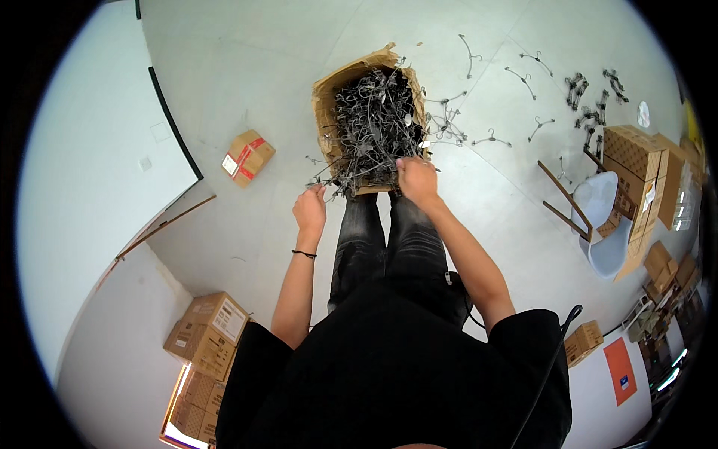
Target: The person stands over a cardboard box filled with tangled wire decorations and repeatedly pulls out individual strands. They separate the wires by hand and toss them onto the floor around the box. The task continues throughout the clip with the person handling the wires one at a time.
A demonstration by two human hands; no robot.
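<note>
An open cardboard box with a torn rim stands on the floor before my legs. It is heaped with a tangle of dark clip hangers. My left hand is closed by the box's near left corner, pinching the end of a dark hanger. Over the near right rim, my right hand has its fingers wrapped around a dark hanger, mostly hidden by the fingers. Whether both hands grip the same hanger, I cannot tell. Several loose hangers lie against the box's right side.
More hangers are scattered on the floor to the right, with dark clusters farther off. A small taped carton sits at left. Grey chairs and stacked cartons stand at right; other cartons are lower left.
</note>
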